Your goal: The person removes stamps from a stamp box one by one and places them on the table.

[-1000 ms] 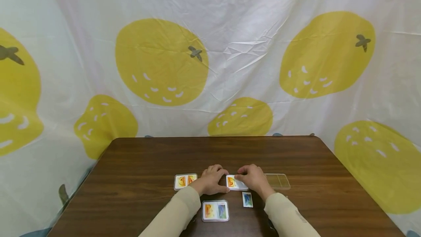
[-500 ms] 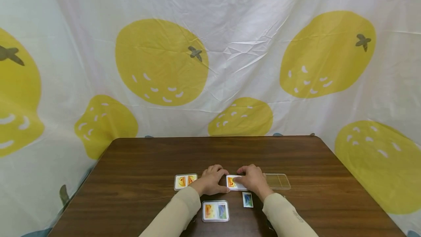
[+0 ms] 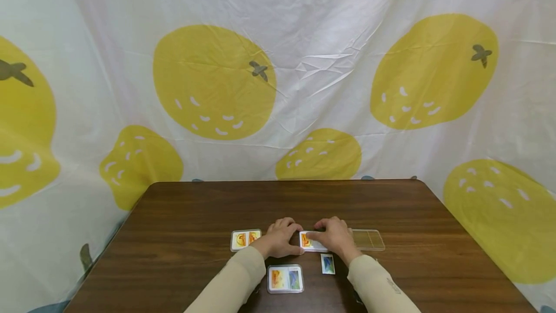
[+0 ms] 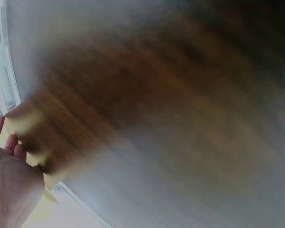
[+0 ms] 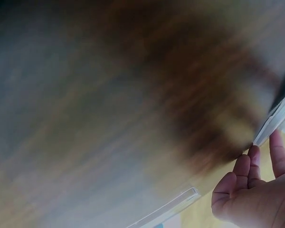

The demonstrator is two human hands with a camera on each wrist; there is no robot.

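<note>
A flat white case [image 3: 311,247] with an orange picture [image 3: 305,241] is kept on the brown table [image 3: 278,199], between two hands. Its left end is gripped by the left hand [image 3: 280,239], thumb and finger at its corners. Its right part is gripped by the right hand [image 3: 336,238], with the top touched by the thumb. A small blue card [image 3: 327,264] is laid just in front. A clear tray [image 3: 369,239] is set to the right
</note>
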